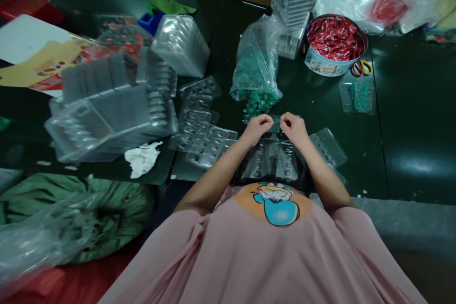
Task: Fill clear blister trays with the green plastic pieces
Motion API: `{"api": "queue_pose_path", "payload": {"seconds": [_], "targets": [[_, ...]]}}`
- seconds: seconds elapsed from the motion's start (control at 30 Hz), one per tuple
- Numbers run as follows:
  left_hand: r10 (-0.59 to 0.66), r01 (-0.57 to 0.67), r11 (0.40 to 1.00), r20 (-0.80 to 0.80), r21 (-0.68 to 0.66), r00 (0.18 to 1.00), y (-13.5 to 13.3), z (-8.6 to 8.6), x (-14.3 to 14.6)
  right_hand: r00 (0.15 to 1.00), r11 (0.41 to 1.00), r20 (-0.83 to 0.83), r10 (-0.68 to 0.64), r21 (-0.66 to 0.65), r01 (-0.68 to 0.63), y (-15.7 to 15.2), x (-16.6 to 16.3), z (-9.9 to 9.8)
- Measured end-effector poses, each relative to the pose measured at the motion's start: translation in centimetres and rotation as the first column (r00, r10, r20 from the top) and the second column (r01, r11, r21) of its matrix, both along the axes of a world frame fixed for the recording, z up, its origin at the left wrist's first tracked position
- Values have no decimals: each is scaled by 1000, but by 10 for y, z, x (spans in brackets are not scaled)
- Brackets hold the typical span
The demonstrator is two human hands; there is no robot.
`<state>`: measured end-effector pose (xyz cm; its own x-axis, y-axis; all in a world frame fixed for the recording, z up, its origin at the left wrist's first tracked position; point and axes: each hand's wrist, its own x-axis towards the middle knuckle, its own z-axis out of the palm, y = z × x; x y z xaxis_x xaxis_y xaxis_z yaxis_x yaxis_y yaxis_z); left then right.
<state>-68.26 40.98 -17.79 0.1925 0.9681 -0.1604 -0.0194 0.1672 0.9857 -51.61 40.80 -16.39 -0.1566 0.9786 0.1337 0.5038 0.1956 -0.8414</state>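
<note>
Plastic tray (275,125) crosswise between our left hand (258,129) and right hand (295,130), both pinching it; green heap (259,104) beyond, nearer left.

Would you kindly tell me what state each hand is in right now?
Left hand: closed, at the left side of the green item; grip unclear.
Right hand: closed, at its right side; grip also unclear.

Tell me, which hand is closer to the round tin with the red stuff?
Right. The right hand is on the near side of the round tin, a bit to its left; the left hand, also on the near side, is farther left.
</note>
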Motion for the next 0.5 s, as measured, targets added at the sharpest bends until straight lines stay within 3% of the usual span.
{"api": "queue_pose_path", "payload": {"seconds": [0.2,0.37,0.5], "targets": [[-15,43,992,-228,118,973,2,13,-9,997,997,-29,75,-27,-76,-4,-3,4],[-71,127,982,-350,140,934,1,18,-15,984,985,-59,165,-45,-168,-7,-10,8],[5,86,978,-431,192,902,-1,18,-15,963,962,-175,204,-144,-230,-7,-13,7]]}}
